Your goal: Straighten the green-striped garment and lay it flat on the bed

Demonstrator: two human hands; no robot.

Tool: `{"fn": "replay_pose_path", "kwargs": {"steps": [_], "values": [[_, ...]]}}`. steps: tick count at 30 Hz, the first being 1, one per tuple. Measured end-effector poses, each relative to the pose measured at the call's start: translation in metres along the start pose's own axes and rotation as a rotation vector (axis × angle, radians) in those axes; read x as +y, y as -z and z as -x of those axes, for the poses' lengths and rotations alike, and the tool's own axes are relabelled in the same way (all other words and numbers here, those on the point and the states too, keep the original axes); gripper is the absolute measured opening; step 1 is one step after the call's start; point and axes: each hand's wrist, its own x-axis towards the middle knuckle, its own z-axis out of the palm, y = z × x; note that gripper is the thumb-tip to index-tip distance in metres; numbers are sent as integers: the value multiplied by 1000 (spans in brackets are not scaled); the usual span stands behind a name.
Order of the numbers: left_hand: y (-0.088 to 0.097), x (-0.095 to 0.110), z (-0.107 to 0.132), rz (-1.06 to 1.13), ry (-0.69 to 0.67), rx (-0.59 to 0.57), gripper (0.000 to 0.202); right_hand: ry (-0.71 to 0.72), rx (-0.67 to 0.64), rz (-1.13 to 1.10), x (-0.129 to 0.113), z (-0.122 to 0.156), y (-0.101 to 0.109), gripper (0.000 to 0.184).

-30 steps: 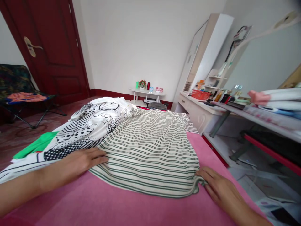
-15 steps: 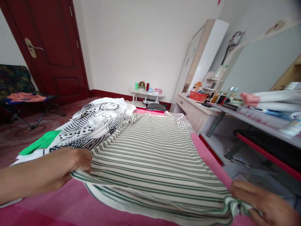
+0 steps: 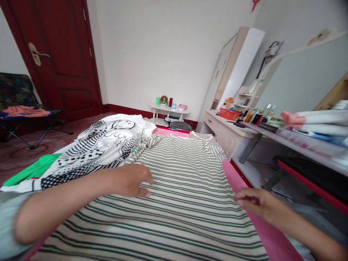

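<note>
A cream T-shirt with dark green stripes [image 3: 174, 188] is spread on the pink bed cover [image 3: 235, 174], neck end away from me. Over its left half hovers my left hand [image 3: 133, 180], open, fingers bent and apart with nothing in them; whether the fingertips touch the cloth is hard to tell. At the shirt's right side edge, my right hand [image 3: 254, 203] has its thumb and fingers curled together in a pinch at the fabric. The near hem runs below the picture.
White clothing with black print [image 3: 108, 141] is heaped left of the shirt, beside a green cloth [image 3: 32, 168]. On the right stand a white dressing table [image 3: 231, 127] and a shelf table [image 3: 293, 145] with rolled items. A folding chair [image 3: 27, 108] is near the door [image 3: 59, 54].
Both hands have let go of the shirt's near hem and moved forward and inward. The hem has dropped out of view toward me; the shirt lies flatter.
</note>
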Motion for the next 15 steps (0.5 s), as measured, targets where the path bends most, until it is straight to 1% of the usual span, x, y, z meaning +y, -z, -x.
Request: {"fn": "replay_pose_path", "kwargs": {"steps": [1,3,5,7,9,11,13,15], "values": [[-3,4,-28,14,-31,58,39,-2,30,-40,1,-24,-1,30],[-16,4,-78,51,-63,164,48,-34,130,-70,16,-71,-1,25],[-35,-3,-118,52,6,248,56,-115,253,-79,43,-112,1,20],[-55,-13,-145,20,90,293,60,-221,392,-70,74,-145,6,22],[-72,-22,-160,-18,145,320,61,-331,509,4,99,-172,12,27],[-83,-27,-165,-39,156,339,62,-431,593,105,115,-195,16,36],[-86,-30,-166,-39,146,338,64,-491,640,178,122,-215,17,48],[-85,-29,-165,-32,148,328,65,-474,644,198,123,-232,14,58]]}}
